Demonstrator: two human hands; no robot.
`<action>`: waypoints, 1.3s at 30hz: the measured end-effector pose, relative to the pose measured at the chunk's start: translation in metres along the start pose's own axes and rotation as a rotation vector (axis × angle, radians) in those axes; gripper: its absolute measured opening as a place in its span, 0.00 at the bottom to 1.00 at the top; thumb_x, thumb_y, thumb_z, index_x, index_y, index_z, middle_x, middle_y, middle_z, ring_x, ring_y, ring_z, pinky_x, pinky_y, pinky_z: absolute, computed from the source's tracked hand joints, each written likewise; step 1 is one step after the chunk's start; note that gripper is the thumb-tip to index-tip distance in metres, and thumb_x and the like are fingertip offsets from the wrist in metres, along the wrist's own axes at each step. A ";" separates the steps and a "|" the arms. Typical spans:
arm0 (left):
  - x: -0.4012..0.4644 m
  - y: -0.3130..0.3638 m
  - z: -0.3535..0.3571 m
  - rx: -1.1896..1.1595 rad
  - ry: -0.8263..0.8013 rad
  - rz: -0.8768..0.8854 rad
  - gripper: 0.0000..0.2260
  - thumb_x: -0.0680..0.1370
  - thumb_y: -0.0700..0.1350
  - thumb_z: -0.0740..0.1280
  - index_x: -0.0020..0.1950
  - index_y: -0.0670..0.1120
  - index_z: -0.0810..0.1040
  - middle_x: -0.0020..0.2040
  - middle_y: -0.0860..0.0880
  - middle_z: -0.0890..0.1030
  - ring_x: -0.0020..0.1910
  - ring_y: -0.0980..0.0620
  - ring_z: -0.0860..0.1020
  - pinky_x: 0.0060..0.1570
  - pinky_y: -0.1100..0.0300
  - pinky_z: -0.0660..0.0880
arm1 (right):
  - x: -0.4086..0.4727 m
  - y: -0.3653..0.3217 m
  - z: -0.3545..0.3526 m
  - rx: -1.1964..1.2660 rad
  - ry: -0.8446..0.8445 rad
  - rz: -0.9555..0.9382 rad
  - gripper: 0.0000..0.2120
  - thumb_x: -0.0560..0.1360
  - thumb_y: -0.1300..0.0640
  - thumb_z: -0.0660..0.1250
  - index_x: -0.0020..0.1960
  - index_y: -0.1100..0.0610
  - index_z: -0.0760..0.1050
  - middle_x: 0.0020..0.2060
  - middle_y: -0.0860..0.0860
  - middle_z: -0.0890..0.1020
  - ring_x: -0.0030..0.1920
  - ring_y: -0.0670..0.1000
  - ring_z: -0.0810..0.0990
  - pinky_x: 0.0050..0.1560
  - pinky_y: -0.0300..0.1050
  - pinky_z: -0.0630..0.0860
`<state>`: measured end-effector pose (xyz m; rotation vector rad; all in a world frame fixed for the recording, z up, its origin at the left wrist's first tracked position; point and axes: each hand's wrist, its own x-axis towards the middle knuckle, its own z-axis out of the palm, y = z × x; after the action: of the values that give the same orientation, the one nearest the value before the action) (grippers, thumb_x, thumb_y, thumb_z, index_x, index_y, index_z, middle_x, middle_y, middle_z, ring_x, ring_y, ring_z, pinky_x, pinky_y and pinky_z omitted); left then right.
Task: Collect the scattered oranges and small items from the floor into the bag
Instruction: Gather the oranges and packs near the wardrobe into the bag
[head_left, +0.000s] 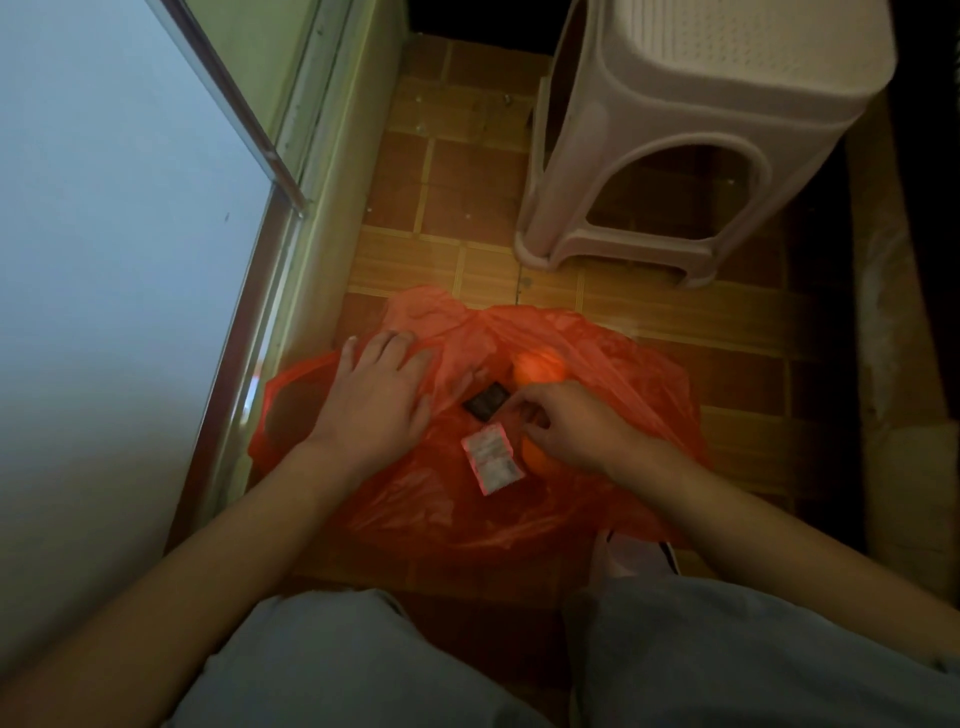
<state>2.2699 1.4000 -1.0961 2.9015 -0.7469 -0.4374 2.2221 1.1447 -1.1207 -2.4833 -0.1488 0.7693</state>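
Note:
A red plastic bag (415, 499) lies spread on the tiled floor in front of my knees. My left hand (376, 395) rests flat on its left side with straight fingers. An orange (537, 369) sits at the bag's far middle. A second orange (537, 457) shows partly under my right hand (566, 421), whose fingers are curled over it; I cannot tell what they grip. A small dark packet (485, 402) and a white-and-pink sachet (491, 457) lie on the bag between my hands.
A pale plastic stool (691, 130) stands on the floor beyond the bag, at right. A white door with a metal frame (270, 291) runs along the left. My knees in light trousers (363, 670) fill the bottom. Darkness lies at right.

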 end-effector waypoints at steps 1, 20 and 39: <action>-0.001 -0.001 0.000 -0.001 0.004 0.001 0.24 0.79 0.52 0.65 0.75 0.49 0.72 0.73 0.44 0.72 0.75 0.41 0.66 0.73 0.32 0.62 | -0.001 0.001 -0.002 -0.015 0.015 0.008 0.15 0.79 0.57 0.69 0.66 0.52 0.80 0.55 0.51 0.85 0.53 0.52 0.83 0.52 0.49 0.80; 0.002 -0.002 -0.018 0.135 -0.131 -0.419 0.20 0.79 0.45 0.64 0.71 0.44 0.69 0.59 0.40 0.81 0.58 0.37 0.81 0.52 0.45 0.77 | -0.043 0.025 -0.017 -0.296 0.326 0.004 0.25 0.73 0.55 0.71 0.69 0.51 0.73 0.66 0.50 0.72 0.63 0.56 0.71 0.60 0.58 0.75; 0.017 0.031 -0.082 0.029 -0.125 -0.486 0.11 0.77 0.53 0.70 0.54 0.47 0.83 0.50 0.44 0.84 0.50 0.39 0.83 0.44 0.52 0.77 | -0.055 0.042 -0.031 -0.184 0.293 0.269 0.27 0.77 0.63 0.64 0.74 0.51 0.70 0.65 0.52 0.78 0.59 0.60 0.81 0.53 0.54 0.80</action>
<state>2.2952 1.3676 -1.0163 3.0883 -0.0450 -0.6596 2.1908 1.0808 -1.0938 -2.7953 0.2346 0.5033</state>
